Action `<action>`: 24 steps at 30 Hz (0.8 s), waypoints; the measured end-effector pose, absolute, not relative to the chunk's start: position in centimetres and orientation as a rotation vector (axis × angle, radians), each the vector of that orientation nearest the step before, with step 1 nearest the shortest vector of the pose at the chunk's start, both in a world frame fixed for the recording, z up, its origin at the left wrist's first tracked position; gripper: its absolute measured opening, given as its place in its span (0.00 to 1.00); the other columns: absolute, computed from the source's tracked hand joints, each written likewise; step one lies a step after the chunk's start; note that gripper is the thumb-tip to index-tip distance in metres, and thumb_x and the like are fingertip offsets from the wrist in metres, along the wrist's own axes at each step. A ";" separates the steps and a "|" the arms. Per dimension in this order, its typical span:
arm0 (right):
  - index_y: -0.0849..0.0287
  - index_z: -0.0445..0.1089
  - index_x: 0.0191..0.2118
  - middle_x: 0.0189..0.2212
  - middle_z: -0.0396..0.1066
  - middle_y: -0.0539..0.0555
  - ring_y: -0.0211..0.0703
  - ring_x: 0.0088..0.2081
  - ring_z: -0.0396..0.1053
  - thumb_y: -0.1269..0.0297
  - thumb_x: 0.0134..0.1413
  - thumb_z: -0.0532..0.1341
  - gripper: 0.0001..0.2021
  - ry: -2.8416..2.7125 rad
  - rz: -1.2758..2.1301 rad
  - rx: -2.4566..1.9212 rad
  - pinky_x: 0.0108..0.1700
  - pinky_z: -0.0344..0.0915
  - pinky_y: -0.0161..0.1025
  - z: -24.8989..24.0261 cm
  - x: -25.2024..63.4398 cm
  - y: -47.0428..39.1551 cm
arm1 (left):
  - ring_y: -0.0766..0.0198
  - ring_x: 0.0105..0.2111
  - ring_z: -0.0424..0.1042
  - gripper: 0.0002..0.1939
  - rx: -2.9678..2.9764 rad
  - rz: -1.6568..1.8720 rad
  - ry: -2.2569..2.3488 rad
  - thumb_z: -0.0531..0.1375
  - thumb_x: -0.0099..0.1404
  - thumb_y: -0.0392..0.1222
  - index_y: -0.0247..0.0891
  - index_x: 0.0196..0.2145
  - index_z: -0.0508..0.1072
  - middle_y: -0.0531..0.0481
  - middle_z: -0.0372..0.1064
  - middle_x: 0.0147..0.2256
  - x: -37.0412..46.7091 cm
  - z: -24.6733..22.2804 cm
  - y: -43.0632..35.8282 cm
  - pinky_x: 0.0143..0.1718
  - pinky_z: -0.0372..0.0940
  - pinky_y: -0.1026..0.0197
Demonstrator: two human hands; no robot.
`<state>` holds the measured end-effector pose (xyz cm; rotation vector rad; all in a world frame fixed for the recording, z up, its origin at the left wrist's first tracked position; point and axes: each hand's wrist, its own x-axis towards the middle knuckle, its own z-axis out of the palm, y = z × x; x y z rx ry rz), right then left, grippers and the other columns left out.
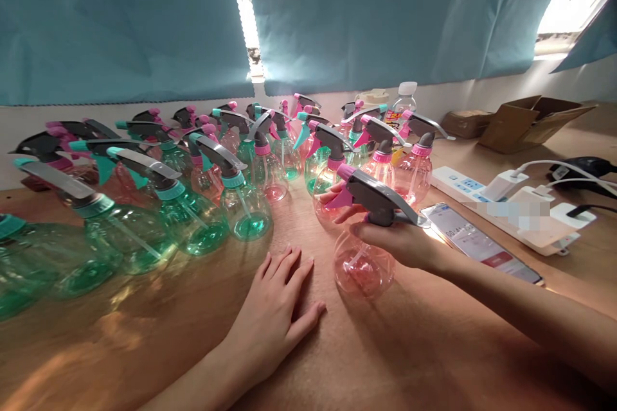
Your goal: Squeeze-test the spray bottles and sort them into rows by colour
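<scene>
My right hand (pixel 395 241) is closed around the neck of a clear pink spray bottle (pixel 364 273), just below its grey head with a pink trigger and nozzle. The bottle is upright, and part of its collar is hidden by the hand. Flat on the wooden table (pixel 332 366), my left hand (pixel 277 305) lies with fingers spread and holds nothing. Left of it stand green spray bottles (pixel 248 218) with teal collars. Beyond the held bottle are more pink spray bottles (pixel 414 170).
Several pink and green spray bottles crowd the back and left. On the right lie a phone (pixel 477 241), a white power strip (pixel 511 212) with plugs and cables, and an open cardboard box (pixel 527 122). A blue-green cloth (pixel 144 26) hangs behind, with a light strip.
</scene>
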<state>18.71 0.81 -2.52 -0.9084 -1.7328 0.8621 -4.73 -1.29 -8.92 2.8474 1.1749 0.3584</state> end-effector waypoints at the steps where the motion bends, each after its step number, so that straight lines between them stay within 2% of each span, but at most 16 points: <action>1: 0.51 0.70 0.50 0.27 0.73 0.47 0.42 0.37 0.72 0.76 0.47 0.55 0.24 -1.730 0.863 -0.901 0.41 0.70 0.41 -2.5 18.7 0.8 | 0.47 0.61 0.56 0.27 2.842 0.340 1.176 0.52 0.70 0.54 0.36 0.60 0.62 0.37 0.59 0.60 -4.7 -8.8 -1.3 0.60 0.51 0.39; 3: 0.51 0.69 0.51 0.29 0.74 0.48 0.42 0.37 0.72 0.76 0.45 0.56 0.25 -1.724 0.852 -0.889 0.41 0.70 0.40 -2.4 18.6 0.8 | 0.46 0.61 0.56 0.27 2.838 0.332 1.173 0.53 0.70 0.54 0.35 0.60 0.62 0.37 0.59 0.60 -4.7 -8.8 -1.3 0.60 0.52 0.39; 9: 0.48 0.63 0.59 0.49 0.72 0.51 0.42 0.41 0.73 0.77 0.45 0.56 0.32 -1.743 0.804 -0.912 0.40 0.70 0.39 -2.4 18.5 0.9 | 0.48 0.61 0.55 0.27 2.851 0.404 1.165 0.52 0.70 0.55 0.37 0.61 0.61 0.39 0.59 0.61 -4.8 -9.4 -1.1 0.60 0.51 0.39; 24: 0.47 0.62 0.60 0.54 0.70 0.51 0.44 0.40 0.74 0.76 0.47 0.56 0.32 -1.756 0.804 -0.933 0.43 0.72 0.43 -2.3 18.5 0.8 | 0.47 0.61 0.56 0.27 2.832 0.421 1.163 0.52 0.70 0.55 0.38 0.61 0.61 0.39 0.58 0.61 -4.8 -9.2 -1.2 0.61 0.50 0.40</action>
